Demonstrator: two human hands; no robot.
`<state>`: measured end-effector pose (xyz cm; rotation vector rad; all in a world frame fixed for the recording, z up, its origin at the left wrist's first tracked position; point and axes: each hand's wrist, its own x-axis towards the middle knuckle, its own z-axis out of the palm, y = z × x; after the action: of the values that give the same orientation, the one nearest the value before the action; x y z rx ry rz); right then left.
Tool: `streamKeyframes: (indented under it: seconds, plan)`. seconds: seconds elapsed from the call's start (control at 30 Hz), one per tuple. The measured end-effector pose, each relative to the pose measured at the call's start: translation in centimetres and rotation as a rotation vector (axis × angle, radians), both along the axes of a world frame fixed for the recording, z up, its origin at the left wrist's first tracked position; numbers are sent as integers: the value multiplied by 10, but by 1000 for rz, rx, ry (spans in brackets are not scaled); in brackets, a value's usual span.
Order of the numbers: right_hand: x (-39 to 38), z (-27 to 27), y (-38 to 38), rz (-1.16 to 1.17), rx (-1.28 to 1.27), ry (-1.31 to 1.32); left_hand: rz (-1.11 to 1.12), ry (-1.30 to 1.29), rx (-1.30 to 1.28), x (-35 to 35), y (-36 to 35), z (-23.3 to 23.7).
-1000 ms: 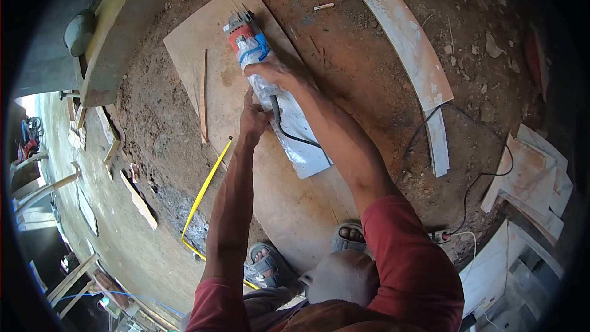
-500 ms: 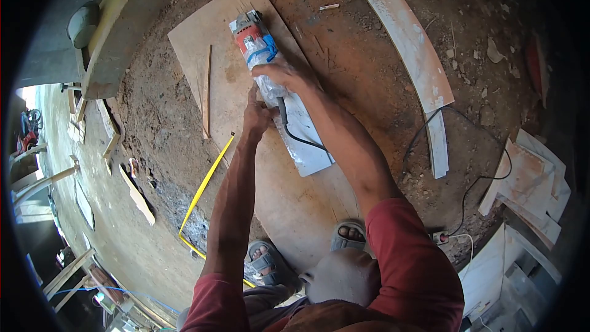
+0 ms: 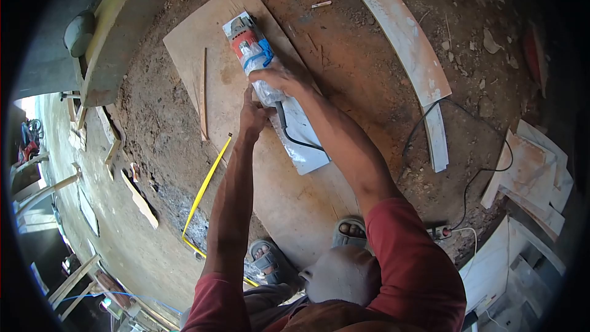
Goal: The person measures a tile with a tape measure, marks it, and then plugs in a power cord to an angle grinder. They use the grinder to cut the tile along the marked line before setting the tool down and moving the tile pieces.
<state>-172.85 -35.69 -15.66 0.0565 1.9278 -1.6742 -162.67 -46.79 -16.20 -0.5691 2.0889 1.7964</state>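
Note:
A red angle grinder [image 3: 247, 49], its body wrapped in clear plastic with a blue tie round it, lies along a white tile strip [image 3: 310, 158]. My right hand [image 3: 278, 80] is closed round the grinder's plastic-wrapped body from the right side. Just below, my left hand [image 3: 253, 115] grips the tile strip's left edge, with the thumb lying across the tile near the grinder's rear end. The tool's black cord [image 3: 295, 141] runs down over the tile and passes under my right forearm. The grinder's disc is hidden from view.
Beneath the tile is a large brown board [image 3: 289, 203]. A thin wooden stick [image 3: 203, 95] and an extended yellow tape measure [image 3: 206, 184] lie to the left. Long tile strips [image 3: 402, 34] rest on the soil at right, near stacked tile pieces [image 3: 528, 169] and a socket [image 3: 440, 232].
The grinder and both hands appear slightly further left in view, along with a small shift of the whole scene. Both grips look the same.

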Motion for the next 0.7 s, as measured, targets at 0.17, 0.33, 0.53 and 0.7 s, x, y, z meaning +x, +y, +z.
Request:
streamKeyframes:
  seconds: [0.17, 0.33, 0.53, 0.7]
  plan:
    - [5, -1, 2, -3, -65, -14, -1, 6, -21, 0, 0, -2]
    - [6, -11, 2, -8, -84, 7, 21, 15, -17, 1, 0, -6]
    - [19, 5, 10, 4, -145, -33, 18, 18, -32, 1, -3, -17]
    - [25, 5, 14, -4, -151, -23, 18, 41, -16, 2, -3, -20]
